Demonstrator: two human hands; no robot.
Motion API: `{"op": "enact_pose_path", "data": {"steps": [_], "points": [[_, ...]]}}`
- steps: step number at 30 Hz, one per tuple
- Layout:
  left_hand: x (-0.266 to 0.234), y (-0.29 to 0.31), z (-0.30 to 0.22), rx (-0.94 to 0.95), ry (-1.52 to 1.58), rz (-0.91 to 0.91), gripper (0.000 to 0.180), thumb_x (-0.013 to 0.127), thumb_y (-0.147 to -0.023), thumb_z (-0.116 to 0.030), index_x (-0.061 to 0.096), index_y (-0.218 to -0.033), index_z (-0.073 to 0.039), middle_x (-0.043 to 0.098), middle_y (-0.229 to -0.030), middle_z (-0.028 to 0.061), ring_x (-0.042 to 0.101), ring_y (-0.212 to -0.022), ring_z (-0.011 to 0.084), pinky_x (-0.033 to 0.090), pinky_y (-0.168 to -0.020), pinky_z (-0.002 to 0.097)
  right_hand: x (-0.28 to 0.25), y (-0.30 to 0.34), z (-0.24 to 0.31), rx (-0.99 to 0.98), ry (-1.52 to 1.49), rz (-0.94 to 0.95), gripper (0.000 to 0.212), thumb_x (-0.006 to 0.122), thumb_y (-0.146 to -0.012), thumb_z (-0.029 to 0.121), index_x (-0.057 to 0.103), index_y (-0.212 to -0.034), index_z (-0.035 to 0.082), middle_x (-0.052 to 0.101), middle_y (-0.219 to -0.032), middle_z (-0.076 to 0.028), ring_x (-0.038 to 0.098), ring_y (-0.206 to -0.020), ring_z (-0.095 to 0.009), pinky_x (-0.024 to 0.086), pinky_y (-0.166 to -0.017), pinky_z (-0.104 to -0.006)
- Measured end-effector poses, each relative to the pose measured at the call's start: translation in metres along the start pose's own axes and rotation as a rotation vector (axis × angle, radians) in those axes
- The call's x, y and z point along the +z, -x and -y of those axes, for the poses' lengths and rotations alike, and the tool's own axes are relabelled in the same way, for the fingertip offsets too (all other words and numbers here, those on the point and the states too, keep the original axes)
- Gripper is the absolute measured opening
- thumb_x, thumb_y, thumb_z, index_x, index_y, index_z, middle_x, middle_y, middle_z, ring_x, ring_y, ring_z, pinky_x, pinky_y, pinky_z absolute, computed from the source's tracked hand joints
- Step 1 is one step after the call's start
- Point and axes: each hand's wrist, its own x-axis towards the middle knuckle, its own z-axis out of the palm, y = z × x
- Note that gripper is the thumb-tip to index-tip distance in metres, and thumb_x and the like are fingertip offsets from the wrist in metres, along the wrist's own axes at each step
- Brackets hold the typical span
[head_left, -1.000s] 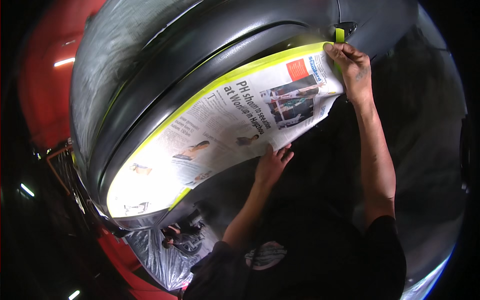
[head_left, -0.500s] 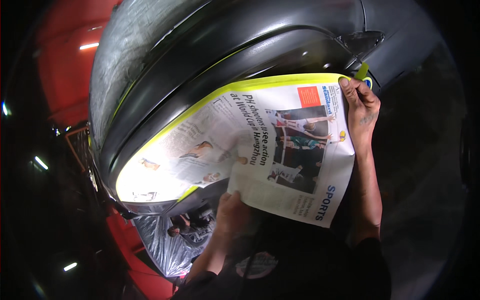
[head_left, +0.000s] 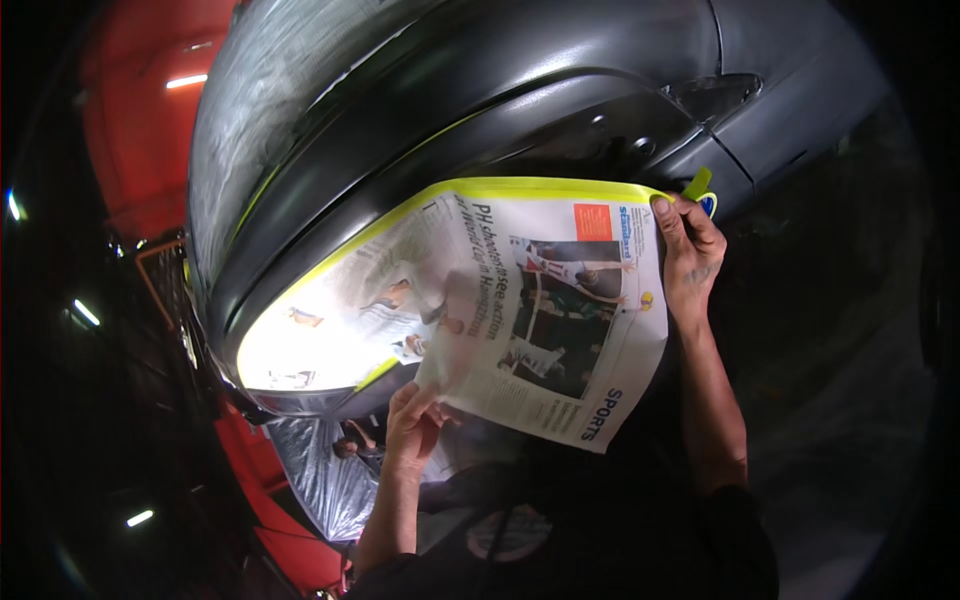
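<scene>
A printed newspaper sheet (head_left: 490, 370) hangs against a dark car body panel (head_left: 560, 110), with yellow-green masking tape (head_left: 540, 188) along its upper edge. My right hand (head_left: 692, 260) is closed on the sheet's upper right corner, thumb in front and fingers mostly hidden behind. Just beyond those fingers shows part of a tape roll (head_left: 709, 205) with a blue core, and a loose tape end (head_left: 698, 183) sticks up. Lower left, my left hand (head_left: 415, 420) pinches the sheet's bottom edge. Another printed sheet (head_left: 310, 335), brightly lit, covers the area to the left.
Cloudy plastic film (head_left: 270, 110) covers the upper left of the car. Lower down, a clear plastic sheet (head_left: 320, 475) hangs near a person (head_left: 348, 447) in the background. A red surface (head_left: 140, 130) rises at the far left.
My left hand has shifted left and now pinches the paper's bottom edge. The sheet's lower part has swung left. My right hand keeps its corner as the view shifts slightly.
</scene>
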Motion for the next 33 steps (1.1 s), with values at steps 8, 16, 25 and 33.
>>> {"op": "enact_pose_path", "data": {"steps": [8, 16, 25, 33], "points": [[0.076, -0.006, -0.051, 0.702, -1.197, -0.349, 0.012, 0.072, -0.097, -0.005, 0.070, -0.087, 0.001, 0.067, -0.075, 0.0092, 0.064, -0.067, 0.0169, 0.050, -0.064, 0.0322, -0.002, -0.007, 0.004, 0.048, -0.046, 0.045, 0.020, 0.079, -0.100, 0.020, 0.081, -0.105, 0.001, 0.073, -0.087, 0.002, 0.058, -0.080, -0.004, 0.047, -0.076, -0.0227], [0.159, -0.075, -0.118, 1.365, -1.538, -0.116, 0.024, 0.078, -0.091, -0.005, 0.073, -0.114, 0.002, 0.074, -0.107, 0.0171, 0.074, -0.085, 0.0302, 0.058, -0.077, 0.0377, -0.008, 0.012, 0.007, 0.133, -0.108, 0.023, 0.021, 0.079, -0.100, 0.022, 0.079, -0.104, 0.002, 0.072, -0.087, 0.001, 0.056, -0.076, -0.004, 0.045, -0.071, -0.0210], [0.154, -0.130, -0.103, 1.546, -1.599, -0.019, 0.036, 0.071, -0.095, 0.002, 0.070, -0.131, 0.002, 0.073, -0.110, 0.0196, 0.074, -0.091, 0.0330, 0.058, -0.079, 0.0391, -0.008, 0.017, -0.007, 0.174, -0.231, 0.001, 0.017, 0.082, -0.097, 0.017, 0.081, -0.105, 0.002, 0.078, -0.096, -0.002, 0.063, -0.080, -0.006, 0.051, -0.074, -0.0236], [0.144, -0.141, -0.116, 1.738, -1.710, 0.021, 0.050, 0.073, -0.081, 0.005, 0.073, -0.131, 0.002, 0.060, -0.081, 0.0042, 0.062, -0.068, 0.0203, 0.053, -0.058, 0.0334, -0.008, 0.011, -0.007, 0.171, -0.144, 0.020, 0.016, 0.082, -0.096, 0.015, 0.081, -0.106, 0.003, 0.078, -0.090, -0.003, 0.063, -0.076, -0.006, 0.052, -0.070, -0.0241]]}}
